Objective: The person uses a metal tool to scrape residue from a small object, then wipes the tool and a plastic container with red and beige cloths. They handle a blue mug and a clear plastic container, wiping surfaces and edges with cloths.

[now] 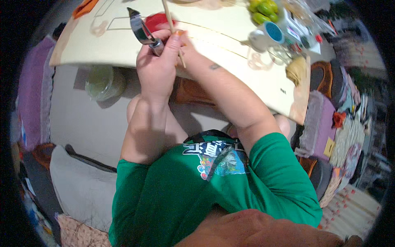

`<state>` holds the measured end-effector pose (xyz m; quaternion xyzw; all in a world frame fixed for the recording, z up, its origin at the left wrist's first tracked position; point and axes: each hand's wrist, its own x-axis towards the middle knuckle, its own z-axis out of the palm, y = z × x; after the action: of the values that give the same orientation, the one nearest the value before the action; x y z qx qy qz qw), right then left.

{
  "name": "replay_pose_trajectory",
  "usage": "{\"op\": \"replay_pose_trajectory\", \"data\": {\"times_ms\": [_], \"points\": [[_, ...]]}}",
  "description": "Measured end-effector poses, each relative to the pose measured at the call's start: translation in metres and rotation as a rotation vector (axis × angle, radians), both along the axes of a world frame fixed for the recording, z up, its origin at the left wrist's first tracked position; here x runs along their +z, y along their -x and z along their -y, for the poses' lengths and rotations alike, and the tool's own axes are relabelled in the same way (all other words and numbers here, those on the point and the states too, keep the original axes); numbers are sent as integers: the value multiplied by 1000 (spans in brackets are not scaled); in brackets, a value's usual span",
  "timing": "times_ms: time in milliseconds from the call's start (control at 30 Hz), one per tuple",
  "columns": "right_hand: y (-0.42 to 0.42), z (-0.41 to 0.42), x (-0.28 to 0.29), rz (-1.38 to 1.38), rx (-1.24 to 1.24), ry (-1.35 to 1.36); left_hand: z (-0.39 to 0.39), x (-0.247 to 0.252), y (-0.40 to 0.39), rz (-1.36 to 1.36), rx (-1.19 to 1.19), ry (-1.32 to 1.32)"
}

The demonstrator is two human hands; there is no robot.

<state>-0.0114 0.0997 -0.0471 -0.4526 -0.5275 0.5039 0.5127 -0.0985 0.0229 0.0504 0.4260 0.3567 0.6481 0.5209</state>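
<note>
My left hand [156, 69] grips the handle of a metal peeler [140, 29], whose curved, slotted blade points up and away from me. Just beside it, my right hand [187, 46] is partly hidden behind the left thumb. A thin wooden stick [168, 15], like a chopstick, slants between the hands, its near end over my right wrist. It appears to be in the right hand's fingers, though the overlap hides part of the grip. Behind my hands shows a blurred red object [159, 22]; its kind is unclear. Both hands are above the near side of the cream tabletop [213, 41].
Green-yellow fruits [264, 12], a white cup [266, 37] with a blue inside and a crumpled tan cloth [295, 70] sit at the table's right. An orange item [85, 8] lies far left. Below the table edge stands a bag-lined bin [100, 83]. Purple-covered seats [35, 95] flank me.
</note>
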Motion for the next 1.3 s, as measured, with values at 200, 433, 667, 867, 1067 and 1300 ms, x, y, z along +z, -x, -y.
{"op": "replay_pose_trajectory", "data": {"times_ms": [200, 433, 667, 867, 1067, 1300], "points": [[-63, 80, 48, 1003, 99, -231, -2, -14, -30, 37, -266, 55], [-261, 222, 34, 1128, -258, -300, 7, -32, -68, -85, -487, 116], [-367, 276, 34, 1458, -658, 81, 17, -36, -113, 32, -741, 237], [-286, 210, 78, 1035, -565, -359, 16, -42, -125, -49, -799, 291], [-221, 148, 71, 111, -309, -44, 20, -45, -139, -161, -820, 292], [-277, 149, 84, -101, -496, -240, 19, -44, -146, -305, -959, 331]]}}
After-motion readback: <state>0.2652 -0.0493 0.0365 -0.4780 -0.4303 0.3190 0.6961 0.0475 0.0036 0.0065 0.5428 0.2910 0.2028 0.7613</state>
